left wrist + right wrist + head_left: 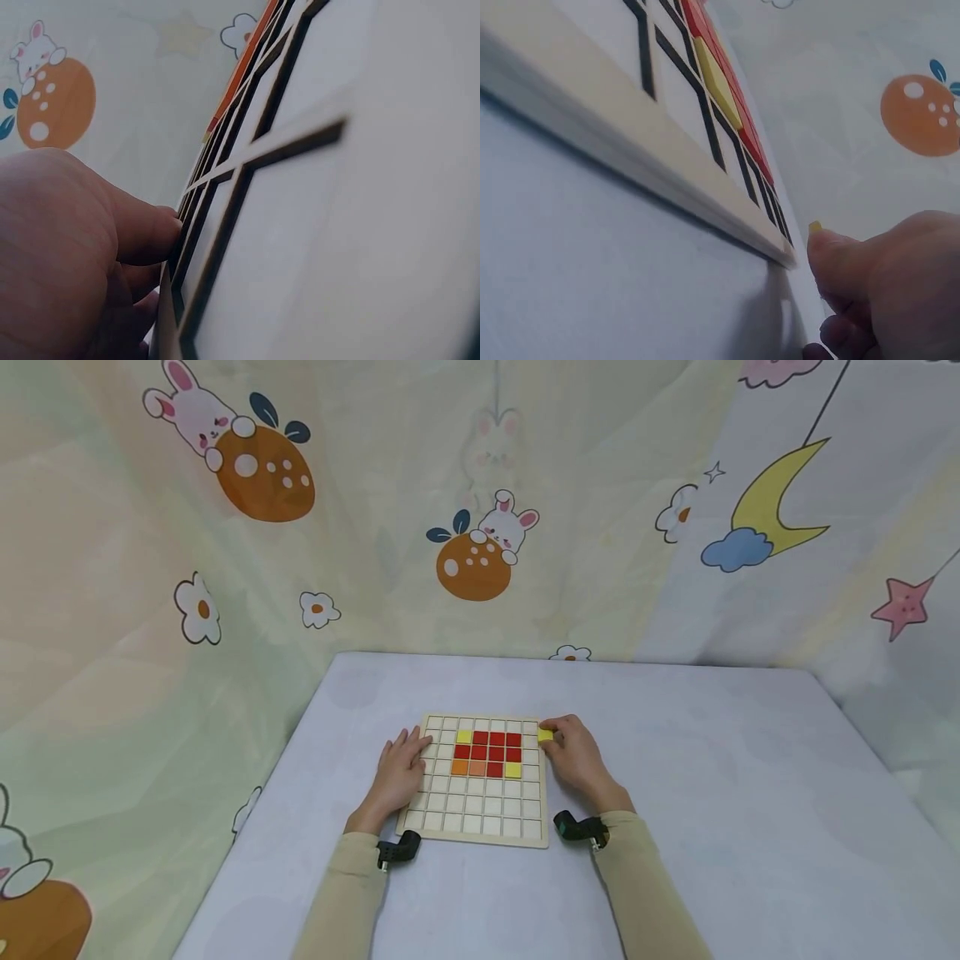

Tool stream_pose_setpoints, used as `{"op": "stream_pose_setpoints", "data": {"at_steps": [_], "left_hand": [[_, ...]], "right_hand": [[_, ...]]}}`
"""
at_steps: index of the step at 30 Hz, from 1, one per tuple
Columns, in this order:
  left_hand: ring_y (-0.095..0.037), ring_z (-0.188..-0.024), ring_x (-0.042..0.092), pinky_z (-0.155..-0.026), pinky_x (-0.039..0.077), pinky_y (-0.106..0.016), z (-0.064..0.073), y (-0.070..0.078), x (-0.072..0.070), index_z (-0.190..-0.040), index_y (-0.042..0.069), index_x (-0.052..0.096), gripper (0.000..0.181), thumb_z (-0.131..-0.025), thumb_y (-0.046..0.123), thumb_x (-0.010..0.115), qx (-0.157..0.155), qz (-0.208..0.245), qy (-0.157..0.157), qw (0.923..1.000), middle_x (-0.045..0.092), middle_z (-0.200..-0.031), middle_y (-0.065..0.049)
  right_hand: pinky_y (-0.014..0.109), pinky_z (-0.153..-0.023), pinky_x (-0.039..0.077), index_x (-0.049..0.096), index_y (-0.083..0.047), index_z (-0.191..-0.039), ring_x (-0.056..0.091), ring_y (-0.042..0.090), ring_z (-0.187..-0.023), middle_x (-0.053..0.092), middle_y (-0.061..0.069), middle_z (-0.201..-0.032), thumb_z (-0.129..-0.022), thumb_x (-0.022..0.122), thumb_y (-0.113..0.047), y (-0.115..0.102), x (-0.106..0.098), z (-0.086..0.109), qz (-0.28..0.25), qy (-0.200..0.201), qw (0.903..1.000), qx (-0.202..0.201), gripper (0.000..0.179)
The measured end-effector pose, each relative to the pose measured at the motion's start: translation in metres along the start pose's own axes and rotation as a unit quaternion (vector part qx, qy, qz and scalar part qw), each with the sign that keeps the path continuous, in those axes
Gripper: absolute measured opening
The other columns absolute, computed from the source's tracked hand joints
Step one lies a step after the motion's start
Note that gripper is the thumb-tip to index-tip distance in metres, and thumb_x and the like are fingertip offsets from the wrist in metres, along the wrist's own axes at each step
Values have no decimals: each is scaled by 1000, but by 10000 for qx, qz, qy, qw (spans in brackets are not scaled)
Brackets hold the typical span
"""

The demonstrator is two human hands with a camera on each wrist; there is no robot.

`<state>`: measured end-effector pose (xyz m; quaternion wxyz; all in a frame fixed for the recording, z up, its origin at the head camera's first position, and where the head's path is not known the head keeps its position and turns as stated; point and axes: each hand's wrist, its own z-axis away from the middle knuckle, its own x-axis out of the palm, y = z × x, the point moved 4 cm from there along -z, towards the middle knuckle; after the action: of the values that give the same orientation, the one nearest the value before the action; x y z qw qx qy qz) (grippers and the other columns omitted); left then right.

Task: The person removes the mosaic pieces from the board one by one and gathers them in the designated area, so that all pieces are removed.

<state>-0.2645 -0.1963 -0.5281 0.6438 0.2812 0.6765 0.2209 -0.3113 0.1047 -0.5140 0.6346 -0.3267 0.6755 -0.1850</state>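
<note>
A wooden grid board [480, 841] lies on the table, with red, orange and yellow square tiles in its upper middle cells. Between thumb and fingers my right hand [579, 758] pinches a yellow tile [545, 736] at the board's right edge, near the top. In the right wrist view only a small yellow corner shows above the thumb. My left hand [399, 770] rests along the board's left edge, its fingers fairly straight and fingertips at the outer cells. The left wrist view has the left thumb [150, 232] against the board's side.
The white-covered table [712, 760] extends around the board on all sides. Behind it hangs a cloth backdrop [375, 527] printed with rabbits, oranges, flowers and a moon. Each wrist carries a small black camera, one beside the left sleeve [341, 889].
</note>
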Motion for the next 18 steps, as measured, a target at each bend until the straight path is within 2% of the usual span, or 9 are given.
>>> {"op": "stream_pose_setpoints", "data": {"at_steps": [8,13,18], "left_hand": [[-34,-149,13,-121,1,-50,1,2,-1,-140,2,51,43,-97,6,48,-17,42,33,10000,28,-158,-16],[-34,-149,13,-121,1,-51,0,2,-1,-140,2,51,43,-98,6,48,17,33,34,10000,28,-157,-17],[-34,-149,13,-121,1,-51,0,2,-1,-141,3,51,43,-98,6,47,17,16,-9,10000,27,-158,-16]], "right_hand": [[48,-98,47,61,-4,-129,55,29,-109,59,14,-119,-93,67,-15,10,-11,0,61,47,9998,168,39],[50,-97,46,65,-3,-123,55,33,-111,59,16,-118,-93,67,-13,17,-16,0,163,193,9995,194,33],[51,-100,44,64,-2,-120,53,35,-115,58,18,-120,-92,66,-9,21,-20,0,39,261,9995,175,29]]}}
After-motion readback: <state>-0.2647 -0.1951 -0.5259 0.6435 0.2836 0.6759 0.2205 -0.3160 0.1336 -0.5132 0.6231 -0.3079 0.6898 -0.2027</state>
